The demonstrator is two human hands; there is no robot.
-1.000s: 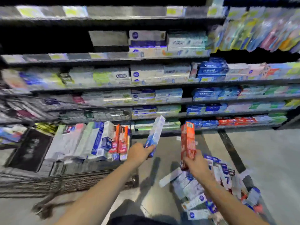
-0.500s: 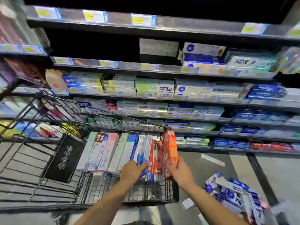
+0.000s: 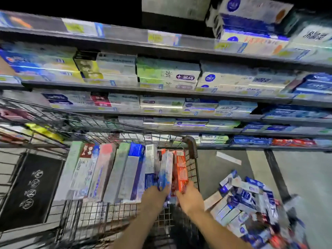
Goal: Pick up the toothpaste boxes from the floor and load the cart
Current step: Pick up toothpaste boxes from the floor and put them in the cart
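Your left hand (image 3: 154, 195) grips a blue-white box (image 3: 166, 169) and your right hand (image 3: 189, 198) a red box (image 3: 181, 169), both standing in the cart (image 3: 193, 150) at 12 o'clock; a pile of toothpaste boxes (image 3: 251, 203) lies on the floor (image 3: 305, 177) at 3 o'clock.

shelf labels (image 3: 79, 27): blurred, unreadable | floor pile (image 3: 251, 209): cut off bottom-right
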